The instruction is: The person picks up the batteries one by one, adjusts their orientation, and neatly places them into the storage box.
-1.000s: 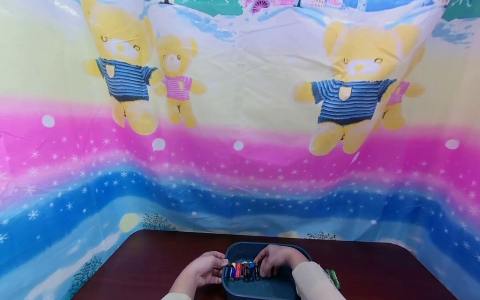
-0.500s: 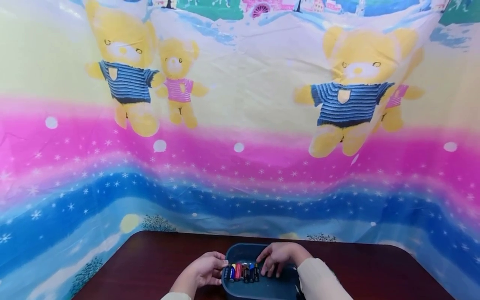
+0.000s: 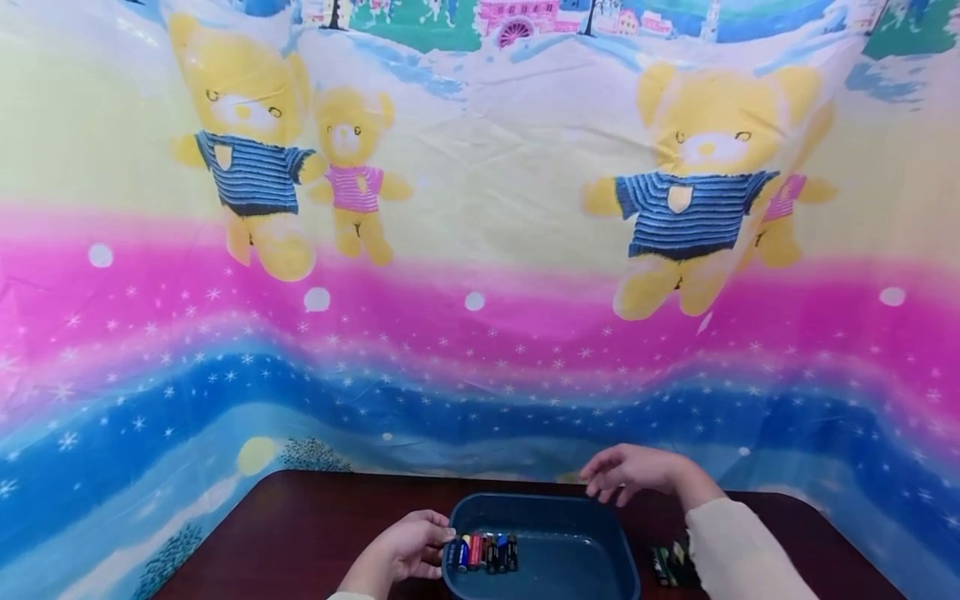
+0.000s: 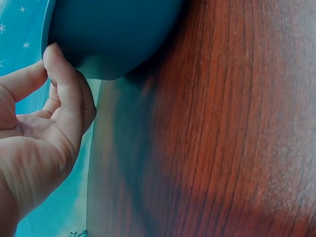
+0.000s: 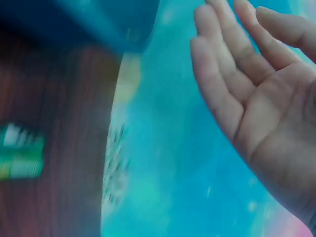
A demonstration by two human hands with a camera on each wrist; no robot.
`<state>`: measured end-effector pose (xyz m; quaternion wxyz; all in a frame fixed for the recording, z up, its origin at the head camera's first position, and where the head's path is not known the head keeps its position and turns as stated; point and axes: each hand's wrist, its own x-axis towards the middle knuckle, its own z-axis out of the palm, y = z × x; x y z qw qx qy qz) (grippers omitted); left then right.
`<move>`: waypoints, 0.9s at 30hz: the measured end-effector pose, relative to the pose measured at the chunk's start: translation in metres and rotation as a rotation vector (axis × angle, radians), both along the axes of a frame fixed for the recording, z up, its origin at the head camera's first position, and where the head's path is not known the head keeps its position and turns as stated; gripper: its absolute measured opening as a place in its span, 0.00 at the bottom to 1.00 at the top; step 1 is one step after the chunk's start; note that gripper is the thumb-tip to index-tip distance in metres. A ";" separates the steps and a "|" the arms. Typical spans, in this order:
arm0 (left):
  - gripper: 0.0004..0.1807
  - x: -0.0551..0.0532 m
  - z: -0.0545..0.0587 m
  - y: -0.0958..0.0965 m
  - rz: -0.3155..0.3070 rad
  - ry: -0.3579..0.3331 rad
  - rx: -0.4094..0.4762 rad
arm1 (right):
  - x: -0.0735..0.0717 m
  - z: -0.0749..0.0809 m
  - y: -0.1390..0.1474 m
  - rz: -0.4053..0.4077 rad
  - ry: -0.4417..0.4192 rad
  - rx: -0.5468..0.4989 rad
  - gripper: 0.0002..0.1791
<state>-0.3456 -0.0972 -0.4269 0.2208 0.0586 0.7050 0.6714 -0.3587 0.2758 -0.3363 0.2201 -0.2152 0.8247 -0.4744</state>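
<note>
A dark blue plastic basin (image 3: 577, 550) sits on the table. Against its left inside wall lies a row of several batteries (image 3: 487, 553), blue, red and black. My left hand (image 3: 408, 543) holds the basin's left rim, thumb at the edge and fingers along the outer wall. The left wrist view shows that hand (image 4: 54, 108) at the basin's rim (image 4: 45, 29). My right hand (image 3: 637, 471) hovers past the basin's right back corner, holding nothing. Its palm and loosely straight fingers show in the right wrist view. Green batteries (image 3: 662, 567) lie right of the basin, partly hidden by the sleeve.
The dark red-brown wooden table (image 3: 300, 533) has rounded back corners. Behind it hangs a printed cloth (image 3: 480, 208) with bears and snowflakes, close to the table's back edge.
My right hand has left the batteries in the basin, lifting and moving right and away over the rim. My left hand has stayed at the basin's rim.
</note>
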 end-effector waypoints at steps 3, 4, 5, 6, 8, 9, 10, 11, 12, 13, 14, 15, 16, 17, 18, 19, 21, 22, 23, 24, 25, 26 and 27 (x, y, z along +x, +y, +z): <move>0.06 -0.001 0.000 0.000 -0.008 0.001 0.004 | 0.009 -0.012 0.026 -0.052 0.076 0.061 0.17; 0.06 -0.001 0.000 0.000 -0.010 0.002 0.005 | 0.012 -0.017 0.034 -0.066 0.093 0.083 0.18; 0.06 -0.002 -0.001 -0.001 -0.013 0.000 0.006 | 0.015 -0.023 0.042 -0.078 0.105 0.101 0.18; 0.06 -0.002 -0.001 -0.001 -0.016 -0.002 0.006 | 0.019 -0.029 0.049 -0.092 0.112 0.124 0.18; 0.06 -0.002 -0.001 -0.002 -0.020 -0.005 0.007 | 0.022 -0.045 0.063 -0.113 0.101 0.148 0.20; 0.06 -0.002 -0.001 -0.002 -0.023 -0.004 0.007 | 0.017 -0.058 0.075 -0.106 0.088 0.150 0.20; 0.06 -0.001 -0.001 -0.002 -0.026 -0.004 0.008 | 0.009 -0.073 0.089 -0.094 0.071 0.174 0.21; 0.06 -0.002 -0.001 -0.002 -0.030 -0.003 0.011 | -0.001 -0.090 0.104 -0.090 0.061 0.193 0.22; 0.06 -0.002 -0.001 -0.002 -0.033 0.001 0.015 | -0.013 -0.108 0.120 -0.085 0.043 0.197 0.23; 0.06 -0.001 -0.001 -0.002 -0.034 0.003 0.019 | -0.028 -0.128 0.136 -0.085 0.020 0.193 0.25; 0.06 -0.001 -0.002 -0.002 -0.035 0.006 0.022 | -0.042 -0.148 0.152 -0.082 0.001 0.194 0.27; 0.06 -0.002 -0.002 -0.003 -0.034 0.009 0.025 | -0.054 -0.165 0.165 -0.079 -0.003 0.202 0.28; 0.07 -0.002 -0.003 -0.003 -0.034 0.009 0.027 | -0.063 -0.177 0.174 -0.091 -0.009 0.211 0.30; 0.07 -0.002 -0.003 -0.004 -0.033 0.008 0.028 | -0.068 -0.187 0.179 -0.108 -0.009 0.200 0.31; 0.07 -0.002 -0.003 -0.005 -0.032 0.007 0.029 | -0.071 -0.194 0.182 -0.117 -0.015 0.192 0.31; 0.07 -0.003 -0.004 -0.005 -0.032 0.005 0.030 | -0.072 -0.198 0.183 -0.124 -0.008 0.203 0.32; 0.08 -0.003 -0.004 -0.005 -0.036 0.001 0.035 | -0.070 -0.201 0.183 -0.127 0.025 0.236 0.32; 0.08 -0.002 -0.005 -0.005 -0.039 0.000 0.037 | -0.068 -0.201 0.182 -0.131 0.043 0.254 0.32; 0.08 -0.003 -0.005 -0.004 -0.039 -0.001 0.039 | -0.065 -0.201 0.180 -0.136 0.056 0.270 0.32; 0.09 -0.003 -0.006 -0.004 -0.040 -0.001 0.040 | -0.063 -0.200 0.179 -0.141 0.067 0.281 0.32; 0.09 -0.003 -0.006 -0.004 -0.038 -0.002 0.040 | -0.061 -0.199 0.177 -0.143 0.080 0.292 0.32; 0.09 -0.004 -0.006 -0.004 -0.034 -0.002 0.039 | -0.059 -0.199 0.176 -0.145 0.089 0.299 0.32; 0.09 -0.004 -0.006 -0.004 -0.029 -0.002 0.036 | -0.058 -0.198 0.175 -0.147 0.096 0.306 0.32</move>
